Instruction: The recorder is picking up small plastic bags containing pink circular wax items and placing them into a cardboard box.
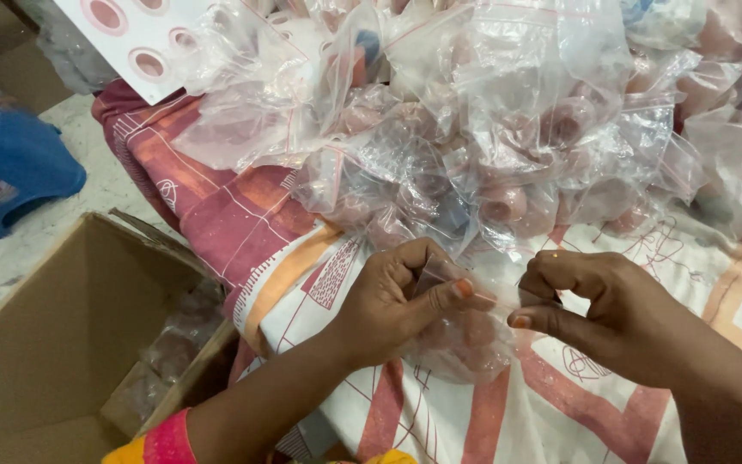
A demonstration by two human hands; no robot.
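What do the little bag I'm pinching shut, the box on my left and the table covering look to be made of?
Small bag: thin clear plastic film, glossy and crinkled, contents showing through. Left hand and right hand pinch its top edge. Box: brown corrugated cardboard, matte, with folded flaps. Covering: apparently woven cloth, matte, printed with maroon, orange and white patches, softly creased.

bag pile behind hands, box left

A small clear plastic bag with pink round things inside is pinched at its top edge by the left hand and the right hand. A big pile of clear bags is heaped behind. A brown cardboard box is seen at the left. A white card with pink circles is laid at the top left.
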